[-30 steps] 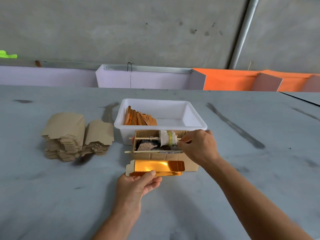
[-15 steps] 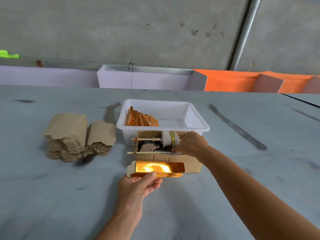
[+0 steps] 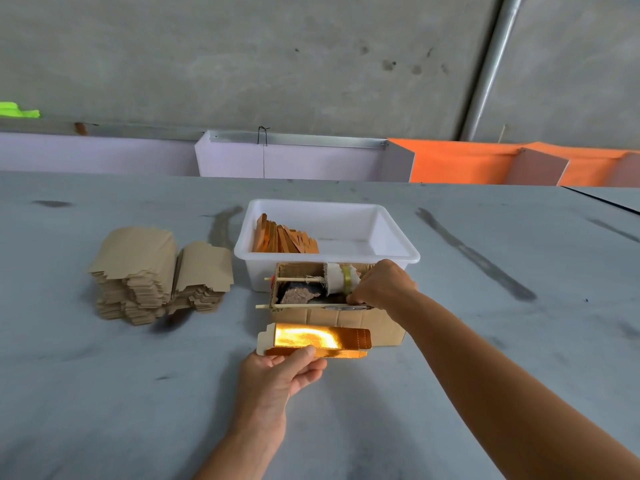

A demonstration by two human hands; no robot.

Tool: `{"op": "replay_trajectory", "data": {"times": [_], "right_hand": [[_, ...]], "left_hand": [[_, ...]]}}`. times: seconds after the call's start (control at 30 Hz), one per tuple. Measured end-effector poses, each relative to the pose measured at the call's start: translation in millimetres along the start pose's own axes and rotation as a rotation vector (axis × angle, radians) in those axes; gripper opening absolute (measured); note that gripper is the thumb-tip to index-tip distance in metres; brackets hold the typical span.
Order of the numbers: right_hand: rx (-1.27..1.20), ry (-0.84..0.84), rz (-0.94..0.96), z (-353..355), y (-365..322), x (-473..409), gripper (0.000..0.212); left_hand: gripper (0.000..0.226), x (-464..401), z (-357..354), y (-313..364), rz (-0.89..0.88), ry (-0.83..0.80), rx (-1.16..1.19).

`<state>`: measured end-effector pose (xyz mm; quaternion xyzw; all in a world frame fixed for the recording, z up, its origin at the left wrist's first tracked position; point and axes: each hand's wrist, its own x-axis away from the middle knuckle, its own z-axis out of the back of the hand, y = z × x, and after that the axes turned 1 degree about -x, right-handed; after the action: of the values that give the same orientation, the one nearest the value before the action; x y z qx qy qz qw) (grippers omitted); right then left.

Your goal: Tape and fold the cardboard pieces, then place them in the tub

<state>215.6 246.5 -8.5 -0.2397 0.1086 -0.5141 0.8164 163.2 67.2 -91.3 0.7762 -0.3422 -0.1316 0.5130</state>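
Observation:
My left hand (image 3: 282, 374) pinches a folded gold cardboard piece (image 3: 318, 339) by its near edge, just in front of a small cardboard box (image 3: 346, 318). The box carries a tape roll (image 3: 341, 278) on a wooden stick. My right hand (image 3: 381, 287) reaches into the box at the roll's right end, fingers curled at the tape; the exact grip is hidden. Behind the box stands a white tub (image 3: 398, 249) with several folded gold pieces (image 3: 284, 237) leaning in its left half.
Two stacks of flat brown cardboard blanks (image 3: 152, 271) lie on the grey table left of the tub. Purple and orange bins (image 3: 311, 157) line the table's far edge below a concrete wall.
My right hand has dropped lower into the box, towards the front stick. The left hand keeps the gold piece almost still.

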Motion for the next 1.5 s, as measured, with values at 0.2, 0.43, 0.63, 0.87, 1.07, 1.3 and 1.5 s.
{"op": "replay_trajectory", "data": {"times": [0.2,0.43,0.63,0.87,1.07,1.3,1.5], "right_hand": [[-0.013,-0.032,-0.014,1,-4,2,0.036],[-0.161,-0.164,-0.077,19,-18,6,0.032],[-0.034,-0.237,-0.091,29,-24,13,0.023],[-0.019,-0.192,-0.047,35,-27,17,0.027],[-0.145,-0.136,-0.032,35,-24,23,0.035],[-0.337,-0.089,-0.038,33,-16,26,0.034],[-0.487,-0.052,-0.024,30,-2,47,0.028]], "left_hand": [[0.008,1,-1,0,-0.016,-0.003,-0.015],[0.007,2,-5,3,-0.031,0.0,-0.03],[0.007,3,-8,1,-0.037,0.005,-0.056],[0.015,1,-20,0,-0.056,0.04,-0.118],[0.01,-2,-25,3,-0.02,0.056,-0.032],[0.01,0,-27,0,-0.025,0.053,-0.028],[0.009,-1,-27,-1,-0.024,0.049,-0.018]]}}
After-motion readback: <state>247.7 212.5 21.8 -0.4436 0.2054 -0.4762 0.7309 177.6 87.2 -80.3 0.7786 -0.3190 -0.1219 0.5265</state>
